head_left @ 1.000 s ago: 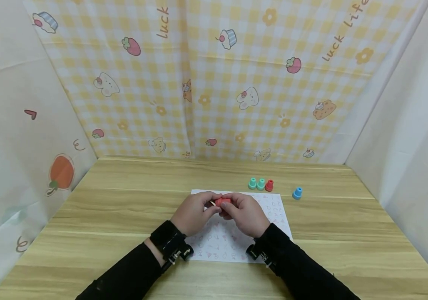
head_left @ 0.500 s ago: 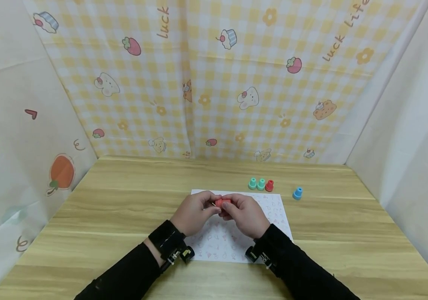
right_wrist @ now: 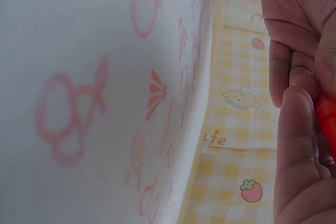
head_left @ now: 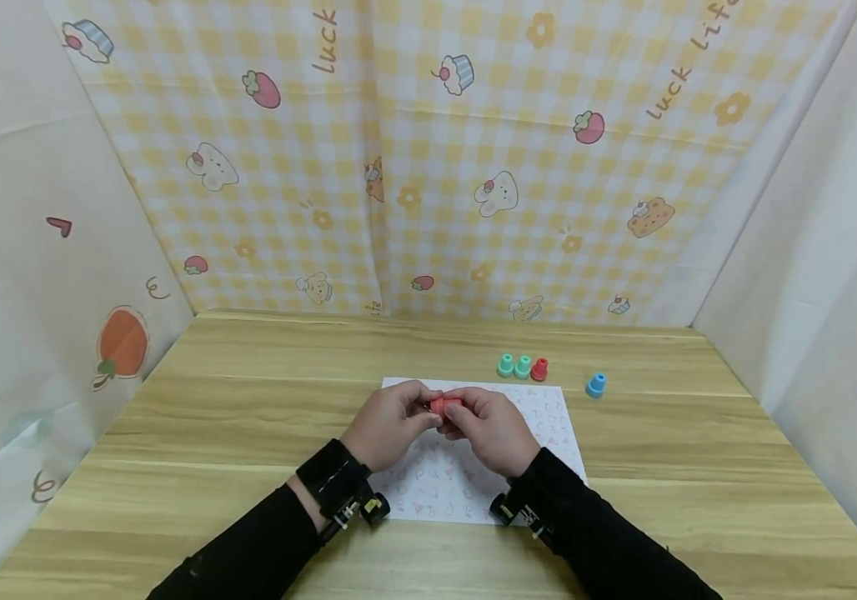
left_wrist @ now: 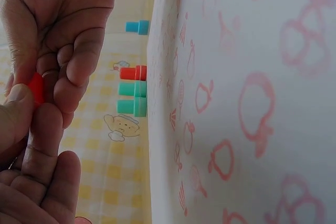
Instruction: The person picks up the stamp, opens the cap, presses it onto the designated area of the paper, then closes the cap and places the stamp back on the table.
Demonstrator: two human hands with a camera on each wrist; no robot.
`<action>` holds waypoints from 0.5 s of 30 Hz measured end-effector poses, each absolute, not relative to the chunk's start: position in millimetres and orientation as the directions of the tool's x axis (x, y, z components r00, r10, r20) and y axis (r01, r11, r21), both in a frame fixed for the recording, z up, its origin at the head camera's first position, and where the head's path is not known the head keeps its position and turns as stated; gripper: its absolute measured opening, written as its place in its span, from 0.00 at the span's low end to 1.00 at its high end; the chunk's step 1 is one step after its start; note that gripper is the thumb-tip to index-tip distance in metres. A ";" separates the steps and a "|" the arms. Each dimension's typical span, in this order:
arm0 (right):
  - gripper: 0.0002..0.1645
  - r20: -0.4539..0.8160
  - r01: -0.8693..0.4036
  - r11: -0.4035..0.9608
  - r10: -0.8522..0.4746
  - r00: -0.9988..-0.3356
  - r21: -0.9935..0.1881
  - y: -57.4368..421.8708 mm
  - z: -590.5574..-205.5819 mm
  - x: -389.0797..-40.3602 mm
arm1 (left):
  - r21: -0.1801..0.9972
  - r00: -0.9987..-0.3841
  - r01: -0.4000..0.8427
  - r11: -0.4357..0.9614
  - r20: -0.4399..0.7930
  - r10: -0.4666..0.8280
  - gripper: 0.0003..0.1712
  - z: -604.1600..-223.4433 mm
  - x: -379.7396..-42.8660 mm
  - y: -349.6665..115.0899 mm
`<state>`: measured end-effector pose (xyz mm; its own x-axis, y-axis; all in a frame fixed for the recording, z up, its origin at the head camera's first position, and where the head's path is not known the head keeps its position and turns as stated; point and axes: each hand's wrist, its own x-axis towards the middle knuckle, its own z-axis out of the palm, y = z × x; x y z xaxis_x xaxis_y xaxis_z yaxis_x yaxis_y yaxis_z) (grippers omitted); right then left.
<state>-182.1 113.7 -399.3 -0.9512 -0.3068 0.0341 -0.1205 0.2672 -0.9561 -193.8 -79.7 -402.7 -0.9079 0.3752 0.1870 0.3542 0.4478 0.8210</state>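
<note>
Over the far part of a white sheet of paper [head_left: 443, 492], both hands meet around a small red stamp [head_left: 447, 405]. My left hand [head_left: 379, 429] pinches its left end between thumb and fingers. The other end is pinched by my right hand [head_left: 499, 433], thumb on the near side. Much of the stamp is hidden by fingers; a red sliver [left_wrist: 38, 88] of it shows in the left wrist view, and its red side [right_wrist: 326, 119] in the right wrist view. Pink fruit outlines and other small prints cover the paper.
Beyond the paper's far edge stand two green stamps [head_left: 505, 367] and a red one [head_left: 539, 370] in a row. A blue stamp [head_left: 596, 386] stands apart to the right. A yellow checked cloth [head_left: 428, 208] hangs behind the wooden table [head_left: 263, 367].
Both hands stay in almost the same place. Slightly more of the red stamp shows between the fingers than one second ago. The stamps on the table have not moved.
</note>
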 end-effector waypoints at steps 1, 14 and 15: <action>0.15 0.035 -0.121 0.264 -0.310 -0.950 -0.957 113.9 -399.2 -182.4 | 0.824 -0.908 0.353 0.443 0.187 0.375 0.06 -402.4 -193.8 -79.6; 0.13 0.060 -0.150 0.312 -0.280 -0.958 -0.938 112.6 -399.6 -180.1 | 0.916 -0.912 0.269 0.298 0.144 0.383 0.05 -405.2 -194.3 -80.9; 0.14 0.063 -0.154 0.311 -0.283 -0.957 -0.938 112.4 -400.0 -180.1 | 0.920 -0.913 0.262 0.292 0.139 0.382 0.04 -405.6 -194.3 -81.2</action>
<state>-180.1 112.4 -400.0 -0.9570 -0.2833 0.0629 -0.1538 0.3114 -0.9378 -194.3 -81.2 -405.6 -0.9135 0.3824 0.1391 0.2625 0.2924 0.9196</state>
